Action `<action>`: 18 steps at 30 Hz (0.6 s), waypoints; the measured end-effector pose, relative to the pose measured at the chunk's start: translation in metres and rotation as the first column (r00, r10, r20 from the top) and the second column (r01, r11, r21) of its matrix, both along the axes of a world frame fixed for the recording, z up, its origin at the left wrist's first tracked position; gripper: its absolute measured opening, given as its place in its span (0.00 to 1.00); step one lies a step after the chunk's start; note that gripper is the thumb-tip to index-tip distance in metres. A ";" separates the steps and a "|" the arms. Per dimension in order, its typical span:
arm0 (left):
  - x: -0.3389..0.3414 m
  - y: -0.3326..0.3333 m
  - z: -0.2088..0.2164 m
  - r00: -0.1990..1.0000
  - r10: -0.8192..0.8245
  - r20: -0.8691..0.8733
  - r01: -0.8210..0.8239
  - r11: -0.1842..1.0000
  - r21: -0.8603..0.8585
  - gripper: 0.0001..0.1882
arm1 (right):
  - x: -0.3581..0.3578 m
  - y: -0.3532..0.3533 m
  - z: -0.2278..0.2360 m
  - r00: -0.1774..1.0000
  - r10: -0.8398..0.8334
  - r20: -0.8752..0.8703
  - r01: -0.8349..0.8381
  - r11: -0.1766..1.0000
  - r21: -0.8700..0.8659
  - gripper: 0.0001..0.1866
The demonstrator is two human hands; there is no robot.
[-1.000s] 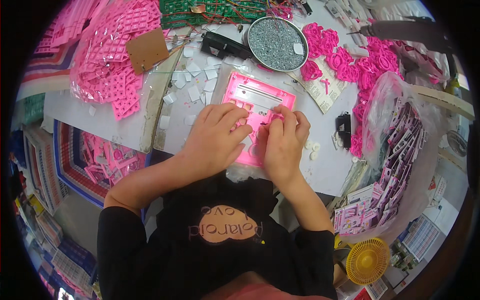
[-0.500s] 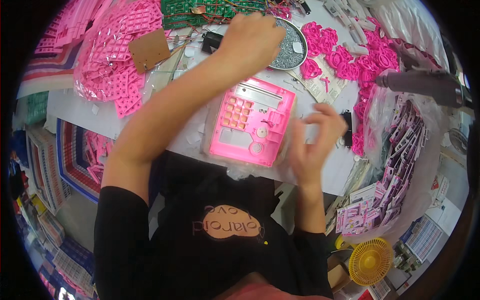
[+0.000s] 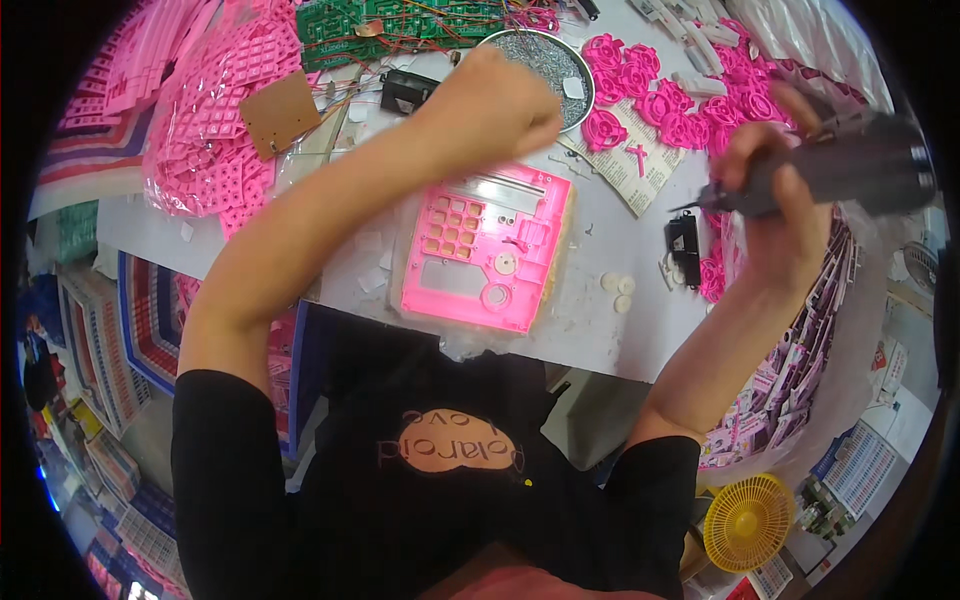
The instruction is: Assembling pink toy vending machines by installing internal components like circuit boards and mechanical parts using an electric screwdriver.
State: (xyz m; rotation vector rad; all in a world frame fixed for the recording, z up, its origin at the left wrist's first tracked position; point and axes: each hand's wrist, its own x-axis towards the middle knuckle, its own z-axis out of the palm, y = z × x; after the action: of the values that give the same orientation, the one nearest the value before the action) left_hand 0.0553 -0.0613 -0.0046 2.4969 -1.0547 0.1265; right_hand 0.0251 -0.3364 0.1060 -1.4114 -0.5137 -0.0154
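A pink plastic casing [image 3: 545,225] with a square-holed keypad grid and round openings lies open side up in front of me. Above its far edge, beside a round dish [image 3: 592,92] of small silvery screws [image 3: 540,60], hangs my left hand [image 3: 500,110], fingers curled closed. What it holds, if anything, is hidden. My right hand [image 3: 785,200] grips a dark electric screwdriver [image 3: 850,170] on the right, its bit pointing left toward the casing. Below the bit, a black battery box [image 3: 683,250] rests on the table.
Pink ring-shaped parts [image 3: 640,75] crowd the far right. Pink keypad pieces [image 3: 215,130] in clear plastic, a brown board [image 3: 280,112] and green circuit boards [image 3: 400,30] with wires occupy the far left. White discs [image 3: 620,290] lie right of the casing. A yellow fan [image 3: 748,522] stands lower right.
My right hand has moved right and up from beside the casing and now grasps the screwdriver, which has tilted. My left hand has come slightly nearer, away from the dish.
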 end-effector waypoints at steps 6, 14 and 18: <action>-0.131 0.016 -0.001 0.990 -0.074 -0.123 0.032 0.949 -0.314 0.05 | -0.080 0.075 -0.043 0.976 0.218 -0.021 -0.185 0.872 0.453 0.20; -0.151 0.018 0.004 0.968 -0.031 -0.251 -0.085 0.894 -0.441 0.05 | -0.107 0.090 -0.037 0.958 0.287 -0.017 -0.255 0.877 0.408 0.17; -0.150 0.021 0.002 0.976 -0.054 -0.213 -0.035 0.920 -0.391 0.06 | -0.109 0.096 -0.042 0.956 0.291 -0.036 -0.254 0.883 0.394 0.16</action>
State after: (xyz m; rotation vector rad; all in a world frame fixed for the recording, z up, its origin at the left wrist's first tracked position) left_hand -0.0947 -0.0407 -0.0031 2.0869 -0.8524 0.0499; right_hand -0.0836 -0.2400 0.0638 -0.9392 -0.5914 0.1695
